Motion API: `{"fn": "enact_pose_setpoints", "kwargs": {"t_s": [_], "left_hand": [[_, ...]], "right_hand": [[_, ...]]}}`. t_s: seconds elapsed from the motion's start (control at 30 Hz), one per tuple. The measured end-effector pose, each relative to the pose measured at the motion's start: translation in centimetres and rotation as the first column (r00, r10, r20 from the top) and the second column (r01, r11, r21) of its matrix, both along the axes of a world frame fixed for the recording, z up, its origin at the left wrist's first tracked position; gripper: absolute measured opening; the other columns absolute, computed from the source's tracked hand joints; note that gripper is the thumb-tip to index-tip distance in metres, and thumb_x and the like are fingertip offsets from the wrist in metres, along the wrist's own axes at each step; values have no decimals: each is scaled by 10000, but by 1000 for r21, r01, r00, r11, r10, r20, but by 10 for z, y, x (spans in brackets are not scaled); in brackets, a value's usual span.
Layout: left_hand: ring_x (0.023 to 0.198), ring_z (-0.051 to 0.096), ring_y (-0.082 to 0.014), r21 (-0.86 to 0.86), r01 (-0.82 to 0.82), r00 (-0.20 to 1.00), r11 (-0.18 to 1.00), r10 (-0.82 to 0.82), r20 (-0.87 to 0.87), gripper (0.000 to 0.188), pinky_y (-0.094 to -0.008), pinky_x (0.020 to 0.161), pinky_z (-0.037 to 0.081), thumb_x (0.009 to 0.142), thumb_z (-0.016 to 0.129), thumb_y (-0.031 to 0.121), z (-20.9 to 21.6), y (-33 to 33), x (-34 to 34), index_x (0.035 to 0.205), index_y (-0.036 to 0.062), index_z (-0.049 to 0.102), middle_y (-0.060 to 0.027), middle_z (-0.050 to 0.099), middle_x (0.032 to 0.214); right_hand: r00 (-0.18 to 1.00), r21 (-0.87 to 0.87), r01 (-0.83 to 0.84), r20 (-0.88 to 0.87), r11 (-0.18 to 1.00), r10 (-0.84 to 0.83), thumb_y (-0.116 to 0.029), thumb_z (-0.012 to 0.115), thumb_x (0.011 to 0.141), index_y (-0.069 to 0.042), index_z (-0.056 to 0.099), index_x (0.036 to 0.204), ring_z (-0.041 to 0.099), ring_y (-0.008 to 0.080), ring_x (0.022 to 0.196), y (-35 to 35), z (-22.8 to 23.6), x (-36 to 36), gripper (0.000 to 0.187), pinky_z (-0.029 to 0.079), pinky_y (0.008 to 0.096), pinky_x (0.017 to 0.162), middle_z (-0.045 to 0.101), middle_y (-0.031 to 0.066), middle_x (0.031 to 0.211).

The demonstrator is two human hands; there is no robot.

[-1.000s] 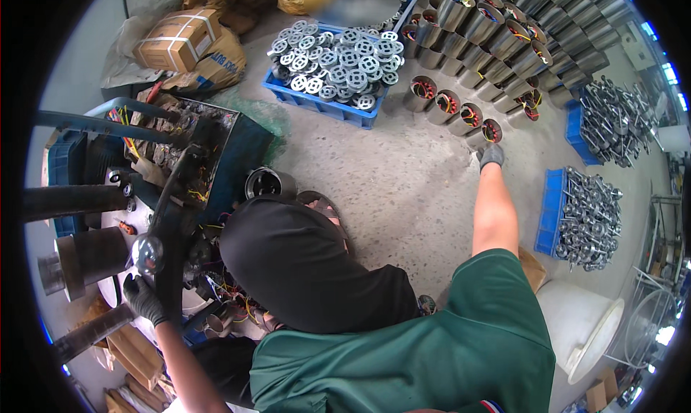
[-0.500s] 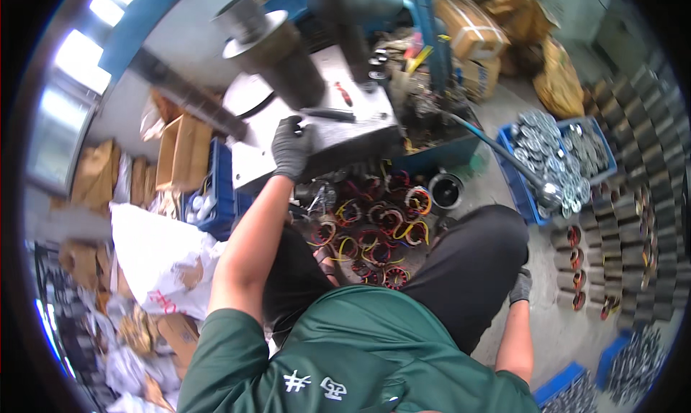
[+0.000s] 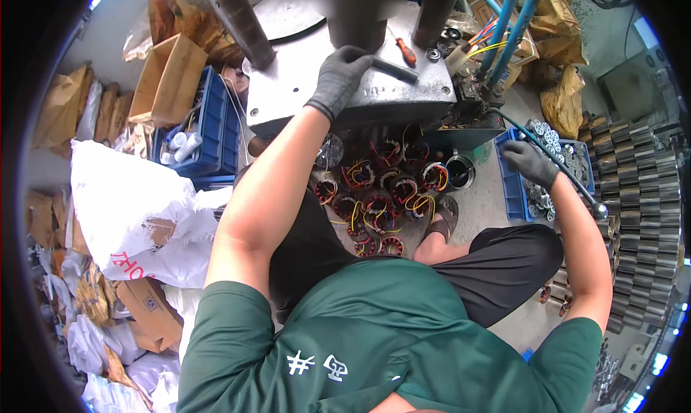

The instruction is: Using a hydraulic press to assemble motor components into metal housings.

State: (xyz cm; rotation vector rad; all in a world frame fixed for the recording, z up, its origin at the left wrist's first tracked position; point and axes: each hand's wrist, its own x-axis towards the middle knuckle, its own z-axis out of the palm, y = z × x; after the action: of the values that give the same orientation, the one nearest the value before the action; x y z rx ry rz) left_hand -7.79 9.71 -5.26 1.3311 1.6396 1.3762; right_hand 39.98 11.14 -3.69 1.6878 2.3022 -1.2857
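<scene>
My left hand (image 3: 342, 79), in a dark grey glove, rests on the pale metal press table (image 3: 299, 100) by the foot of a thick steel cylinder (image 3: 357, 28). Its fingers are curled at the near-left end of a dark metal bar (image 3: 395, 69) lying there; the fingertips are partly hidden. An orange-handled screwdriver (image 3: 407, 53) lies just beyond the bar. My right hand (image 3: 531, 162), also gloved, hovers over a blue crate (image 3: 509, 179) of silvery metal parts, fingers loosely stretched leftward. A ball-ended lever (image 3: 579, 191) runs close beside it; I cannot tell whether they touch.
Several wound motor stators (image 3: 379, 208) with coloured wires stand on the floor under the table. Stacked metal cores (image 3: 637, 218) line the right. On the left are a white sack (image 3: 119, 211), a blue crate (image 3: 209, 132) and a cardboard box (image 3: 169, 78). Steel columns (image 3: 237, 24) rise from the table.
My right hand has risen from beside my right knee to above the crate. My right knee has swung outward, uncovering a sandalled foot. The view has shifted; my left hand stays near the bar.
</scene>
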Motion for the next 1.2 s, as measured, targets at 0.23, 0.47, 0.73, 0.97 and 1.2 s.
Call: {"fn": "enact_pose_setpoints", "kwargs": {"t_s": [0.23, 0.47, 0.73, 0.97, 1.2], "left_hand": [[928, 735, -252, 127, 95, 994, 987, -86, -74, 352, -357, 883, 562, 912, 737, 332, 32, -9, 10, 1095, 32, 752, -149, 778, 972], [916, 740, -213, 144, 99, 973, 985, -66, -219, 304, -341, 869, 573, 941, 742, 269, 39, -14, 9, 1152, 51, 738, -133, 786, 1009], [905, 743, -254, 166, 110, 955, 980, -58, -293, 325, -357, 854, 576, 943, 742, 288, 34, -15, 14, 1155, 42, 733, -158, 771, 987], [910, 736, -311, 206, 106, 988, 973, -79, -136, 365, -402, 851, 575, 914, 715, 309, 39, -28, 11, 1127, 13, 729, -205, 739, 1004], [1000, 686, -147, 238, 145, 980, 960, -172, 98, 314, -297, 908, 552, 980, 714, 199, 50, -52, 14, 1219, -4, 690, -113, 752, 1058]], "right_hand": [[900, 178, -366, 316, 914, 299, -293, 749, 869, -118, 742, 1119, 709, 422, 1007, -18, -75, -147, 305, 566, 474, 886, 749, 216, 1065], [849, 318, -527, 226, 788, 477, -306, 757, 821, -168, 687, 1298, 683, 392, 1123, -60, -194, -184, 501, 549, 503, 977, 662, 218, 1317], [744, 215, -655, 351, 725, 568, -313, 807, 792, -213, 748, 1256, 663, 381, 1181, -68, -203, -213, 478, 536, 496, 999, 681, 189, 1291], [670, 23, -644, 500, 765, 549, -327, 829, 722, -30, 681, 1247, 674, 414, 1132, -60, -98, -232, 621, 558, 485, 953, 693, 272, 1189], [966, 266, -68, -222, 961, 130, -148, 812, 779, 34, 661, 1286, 709, 218, 979, -13, 26, -185, 559, 578, 348, 885, 737, 144, 1123]]}}
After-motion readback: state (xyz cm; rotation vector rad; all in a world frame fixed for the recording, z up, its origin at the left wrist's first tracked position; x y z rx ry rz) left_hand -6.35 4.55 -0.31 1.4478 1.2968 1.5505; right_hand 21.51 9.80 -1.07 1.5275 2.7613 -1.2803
